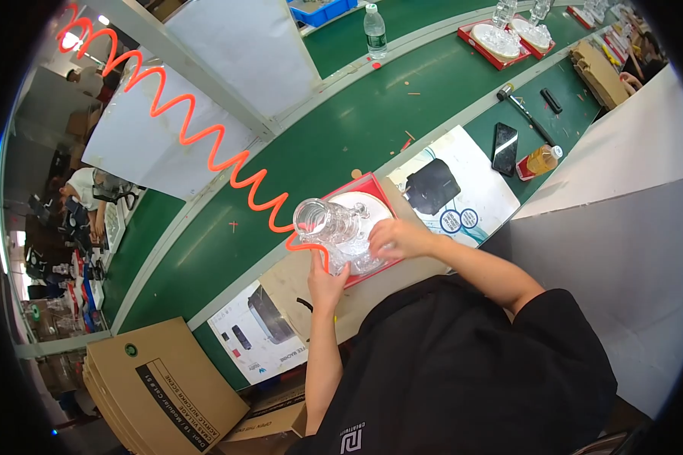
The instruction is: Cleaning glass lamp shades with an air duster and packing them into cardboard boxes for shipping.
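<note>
A clear plastic figure [334, 222] with a wide, open round end stands or leans over a white round base [354, 202]. Both are in a shallow red tray [377, 191]. My left hand [328, 287] grips the near left side of the clear figure, thumb and fingers around its edge. Over at the base's right side, my right hand [404, 239] has its fingers curled and pressed together. What they hold, if anything, is too small to tell. An orange coiled hose [218, 150] hangs from the upper left, its lower end crossing in front of my left hand.
Printed flat cartons [262, 326] lie on the green bench [205, 258]. To the right are a phone [505, 148], a hammer-like tool [527, 112] and a drink bottle [539, 162]. A water bottle [375, 32] and similar red trays [497, 47] stand farther back. Brown cartons [159, 387] stack at lower left.
</note>
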Motion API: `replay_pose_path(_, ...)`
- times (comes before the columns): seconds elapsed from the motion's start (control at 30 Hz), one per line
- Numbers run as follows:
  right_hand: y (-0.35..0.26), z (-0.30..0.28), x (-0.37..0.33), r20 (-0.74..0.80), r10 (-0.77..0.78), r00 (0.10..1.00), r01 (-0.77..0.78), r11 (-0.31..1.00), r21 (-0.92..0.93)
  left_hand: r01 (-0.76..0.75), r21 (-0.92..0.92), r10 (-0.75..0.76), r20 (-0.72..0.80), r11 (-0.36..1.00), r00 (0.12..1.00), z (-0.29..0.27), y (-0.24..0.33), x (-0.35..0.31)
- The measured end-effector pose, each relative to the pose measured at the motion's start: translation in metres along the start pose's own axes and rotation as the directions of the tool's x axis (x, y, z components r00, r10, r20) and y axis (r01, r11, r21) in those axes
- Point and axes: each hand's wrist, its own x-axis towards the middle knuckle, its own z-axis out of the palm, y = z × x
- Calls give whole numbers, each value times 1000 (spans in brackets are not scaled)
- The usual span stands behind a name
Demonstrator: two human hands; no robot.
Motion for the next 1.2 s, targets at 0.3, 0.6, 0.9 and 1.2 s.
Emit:
replay_pose_path(0.3,71,-56,41,-314,197,929,-356,710,-608,26,-15,-25,38,1000,999,-2,4,-7)
replay_pose_path(0.6,80,-37,81,-147,462,874,-286,247,-926,28,52,-30,45,998,999,4,-7,-6)
replay_pose_path(0.9,90,-38,68,-31,280,960,-125,326,-937,49,65,-53,63,997,997,1,-2,-6)
replay_pose_path(1.2,73,-94,84,-571,108,814,-467,707,-531,19,81,-22,39,997,999,0,-3,-7)
